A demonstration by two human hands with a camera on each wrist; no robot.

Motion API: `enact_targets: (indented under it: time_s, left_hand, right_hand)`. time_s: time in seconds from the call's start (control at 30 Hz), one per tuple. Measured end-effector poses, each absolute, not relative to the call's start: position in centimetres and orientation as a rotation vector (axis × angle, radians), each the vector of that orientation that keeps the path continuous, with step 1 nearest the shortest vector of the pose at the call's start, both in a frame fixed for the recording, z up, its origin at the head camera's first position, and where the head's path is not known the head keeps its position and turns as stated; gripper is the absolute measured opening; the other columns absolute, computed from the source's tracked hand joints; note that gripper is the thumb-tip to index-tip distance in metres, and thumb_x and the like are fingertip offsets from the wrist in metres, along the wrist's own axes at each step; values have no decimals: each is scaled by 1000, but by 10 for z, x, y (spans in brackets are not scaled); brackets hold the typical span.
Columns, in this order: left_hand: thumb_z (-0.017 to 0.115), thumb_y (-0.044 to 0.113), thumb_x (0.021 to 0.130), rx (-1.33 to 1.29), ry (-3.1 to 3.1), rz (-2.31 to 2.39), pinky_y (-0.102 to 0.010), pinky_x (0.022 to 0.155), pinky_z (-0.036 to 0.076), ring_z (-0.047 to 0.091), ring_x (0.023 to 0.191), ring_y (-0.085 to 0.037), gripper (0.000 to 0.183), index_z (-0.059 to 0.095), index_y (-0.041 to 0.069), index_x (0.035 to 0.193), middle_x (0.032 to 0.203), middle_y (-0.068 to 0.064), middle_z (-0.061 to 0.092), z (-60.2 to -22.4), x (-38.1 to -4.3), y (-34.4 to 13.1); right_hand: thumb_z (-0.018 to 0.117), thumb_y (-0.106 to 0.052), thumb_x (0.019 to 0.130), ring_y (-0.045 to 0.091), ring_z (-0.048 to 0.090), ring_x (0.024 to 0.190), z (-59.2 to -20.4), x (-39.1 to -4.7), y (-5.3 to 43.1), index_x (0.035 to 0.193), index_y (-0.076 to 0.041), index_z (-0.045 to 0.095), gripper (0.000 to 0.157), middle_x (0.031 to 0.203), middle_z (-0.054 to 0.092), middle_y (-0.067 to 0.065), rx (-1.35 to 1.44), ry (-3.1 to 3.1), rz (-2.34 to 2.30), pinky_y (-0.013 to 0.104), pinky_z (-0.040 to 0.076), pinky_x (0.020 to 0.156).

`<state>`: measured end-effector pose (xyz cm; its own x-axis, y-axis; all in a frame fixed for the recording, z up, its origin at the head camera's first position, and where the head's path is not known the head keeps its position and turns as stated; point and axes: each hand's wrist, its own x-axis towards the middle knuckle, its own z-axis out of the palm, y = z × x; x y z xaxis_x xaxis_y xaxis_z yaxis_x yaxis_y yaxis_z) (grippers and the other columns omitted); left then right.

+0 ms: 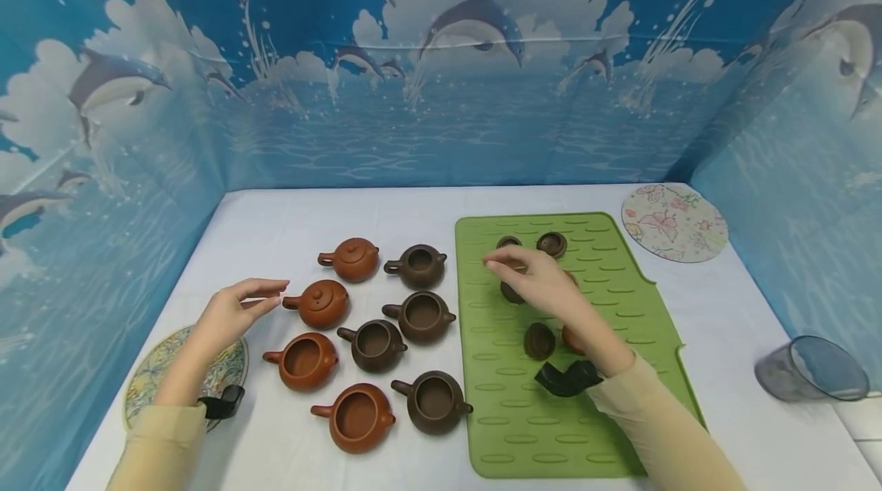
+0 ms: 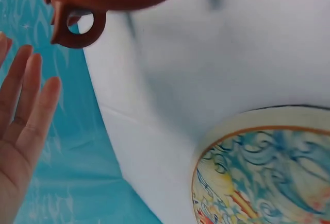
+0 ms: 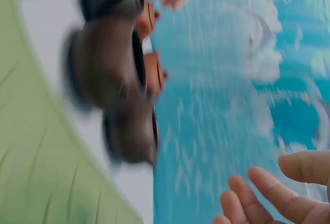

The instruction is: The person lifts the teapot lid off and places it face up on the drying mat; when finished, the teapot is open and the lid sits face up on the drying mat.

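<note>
My left hand (image 1: pixel 230 315) hovers just left of the handle of a lidded reddish-brown teapot (image 1: pixel 324 306), fingers extended and holding nothing. Another lidded reddish teapot (image 1: pixel 355 260) stands behind it. Two more reddish teapots, one nearer (image 1: pixel 354 419) and one farther left (image 1: pixel 303 362), have open tops. Several dark brown teapots (image 1: pixel 437 404) without lids stand to the right. Over the green mat (image 1: pixel 524 422) is my right hand (image 1: pixel 537 280), empty, its fingers loosely bent. Dark lids (image 1: pixel 540 341) and reddish lids (image 1: pixel 572 339) lie on the mat around it, some partly hidden by that hand and arm.
A patterned round plate (image 1: pixel 237 357) lies under my left forearm. At the back right is a round floral mat (image 1: pixel 674 223), and a clear grey cup (image 1: pixel 809 370) lies tilted near the right edge. Dolphin-print curtains (image 1: pixel 441 131) enclose the white table.
</note>
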<state>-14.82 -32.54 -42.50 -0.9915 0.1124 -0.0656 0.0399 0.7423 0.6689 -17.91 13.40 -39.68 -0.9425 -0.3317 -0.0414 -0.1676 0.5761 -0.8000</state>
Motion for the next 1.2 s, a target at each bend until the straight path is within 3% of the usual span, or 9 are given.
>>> enact_targets:
  time_s: [0.33,0.53,0.67,0.8,1.03,1.2]
  left_hand:
    - [63,12,96,131,2756,1013,-55,98,50,56,123,-43,35,63,5,131,133,-20,61,-434,-177,-328]
    - [63,17,97,156,2689,964,-56,96,50,58,120,-43,34,64,6,130,131,-21,62,-438,-179,-327]
    - [64,16,97,171,2667,964,-56,95,51,60,118,-42,33,66,7,128,129,-20,64,-441,-180,-325]
    - [64,13,95,151,2658,959,-47,87,55,64,110,-37,31,67,7,126,126,-20,66,-440,-181,-322]
    - [67,15,94,120,2694,949,-34,79,52,65,103,-31,30,69,9,123,123,-19,67,-442,-183,-317]
    - [67,18,94,87,2713,931,-32,78,51,65,100,-26,31,69,8,123,120,-18,69,-443,-184,-317]
  right_hand:
    - [62,-25,98,19,66,106,-406,-208,6,117,-11,71,26,116,71,5,-747,2412,-1297,30,54,89]
    - [62,-29,98,17,64,108,-417,-214,-47,120,-13,70,28,120,69,3,-840,2402,-1170,27,52,86]
    - [64,-29,97,13,64,105,-424,-213,-70,121,-13,70,29,119,70,1,-865,2423,-1066,22,52,85]
    - [64,-27,97,8,64,102,-428,-213,-87,120,-14,71,28,116,71,0,-908,2462,-963,17,51,83]
    - [64,-23,97,11,60,114,-426,-211,-100,122,-13,70,28,121,69,1,-1009,2529,-804,19,49,95]
    - [67,-25,95,10,57,110,-426,-209,-103,116,-16,72,23,118,64,0,-1037,2619,-688,19,47,96]
